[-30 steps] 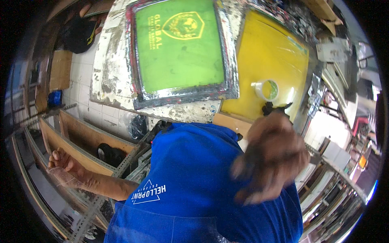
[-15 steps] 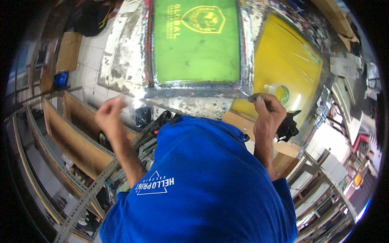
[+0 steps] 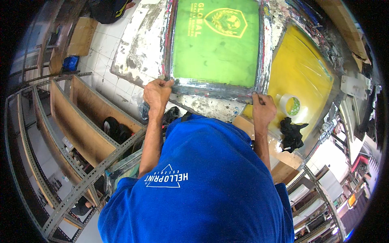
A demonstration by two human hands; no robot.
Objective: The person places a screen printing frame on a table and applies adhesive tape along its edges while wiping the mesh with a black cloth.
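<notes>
On paint-stained bench (image 3: 133, 52), green screen-printing frame (image 3: 214, 40) laid flat. Near edge gripped at both corners: left hand (image 3: 157, 92) closed on left corner, right hand (image 3: 263, 108) closed on right. Frame judged stiff, fairly light; mesh fragile, best held by rim. Tape roll (image 3: 291, 106) nearby.

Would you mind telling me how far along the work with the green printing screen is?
Done: the green screen frame lies flat on the stained table. In hand: the left hand and right hand grip its near edge. Left: the tape roll and black rag lie untouched on the yellow sheet.
</notes>
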